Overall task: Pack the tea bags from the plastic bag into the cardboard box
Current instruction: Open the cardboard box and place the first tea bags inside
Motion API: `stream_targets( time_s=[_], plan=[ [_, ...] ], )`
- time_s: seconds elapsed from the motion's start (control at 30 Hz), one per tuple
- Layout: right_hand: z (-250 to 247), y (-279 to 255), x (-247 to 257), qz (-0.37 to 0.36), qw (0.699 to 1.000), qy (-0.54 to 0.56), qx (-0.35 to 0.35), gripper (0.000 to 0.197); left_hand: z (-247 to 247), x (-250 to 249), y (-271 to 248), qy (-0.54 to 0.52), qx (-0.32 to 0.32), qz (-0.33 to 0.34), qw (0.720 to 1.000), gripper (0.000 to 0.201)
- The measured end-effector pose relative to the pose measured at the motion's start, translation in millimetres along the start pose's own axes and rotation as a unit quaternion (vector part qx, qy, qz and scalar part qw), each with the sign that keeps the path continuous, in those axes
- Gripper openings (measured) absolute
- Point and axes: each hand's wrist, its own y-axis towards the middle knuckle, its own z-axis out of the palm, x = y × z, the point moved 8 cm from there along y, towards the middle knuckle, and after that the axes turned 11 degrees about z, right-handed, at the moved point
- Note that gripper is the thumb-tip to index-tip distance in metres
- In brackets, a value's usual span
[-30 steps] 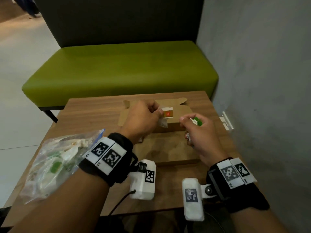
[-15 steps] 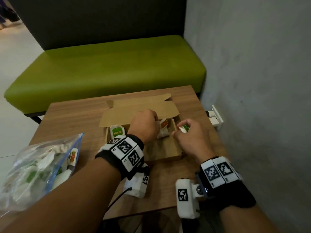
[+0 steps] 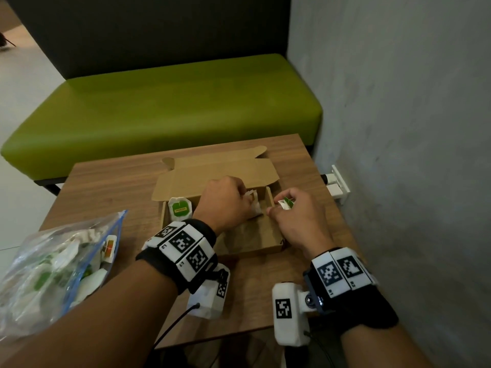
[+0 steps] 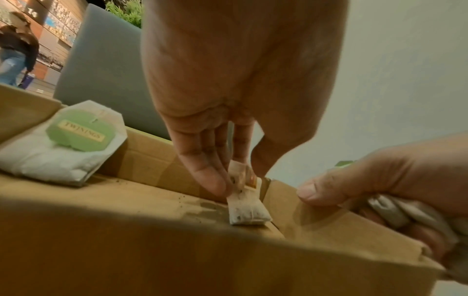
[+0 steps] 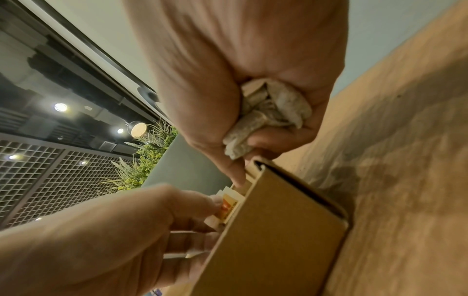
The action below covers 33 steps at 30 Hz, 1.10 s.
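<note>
An open cardboard box (image 3: 255,236) lies on the wooden table, lid folded back. My left hand (image 3: 225,205) reaches into it and pinches an orange-tagged tea bag (image 4: 247,202) upright against the box's far right corner. A green-tagged tea bag (image 3: 180,208) leans in the far left corner (image 4: 63,144). My right hand (image 3: 295,216) hovers over the box's right wall (image 5: 268,230), its fingers curled round a bunch of tea bags (image 5: 266,114), a green tag (image 3: 287,202) sticking out. The plastic bag (image 3: 50,274) of tea bags lies open at the table's left.
A green bench (image 3: 164,107) stands beyond the table (image 3: 111,181). A grey wall (image 3: 398,155) runs close along the right, with a white plug block (image 3: 336,187) at its foot. A person walks far off in the left wrist view (image 4: 15,58).
My left hand has gone from above the box down into it, carrying the orange-tagged tea bag to the far right corner. The right hand has shifted to the box's right wall.
</note>
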Motion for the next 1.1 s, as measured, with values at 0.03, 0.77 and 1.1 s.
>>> stream_targets(
  time_s=[0.03, 0.77, 1.1],
  plan=[
    [-0.3, -0.5, 0.2, -0.002, 1.0, 0.001, -0.001, 0.022, 0.3, 1.3, 1.0, 0.011, -0.009, 0.008, 1.0, 0.009],
    [-21.6, -7.2, 23.7, -0.011, 0.979, 0.204, -0.018, 0.056, -43.2, -30.0, -7.9, 0.049, -0.129, 0.099, 0.986, 0.017],
    [57.1, -40.2, 57.7, 0.022, 0.909, 0.313, 0.274, 0.077, -54.2, -16.9, -51.3, -0.157, -0.082, 0.196, 0.965, 0.032]
  ],
)
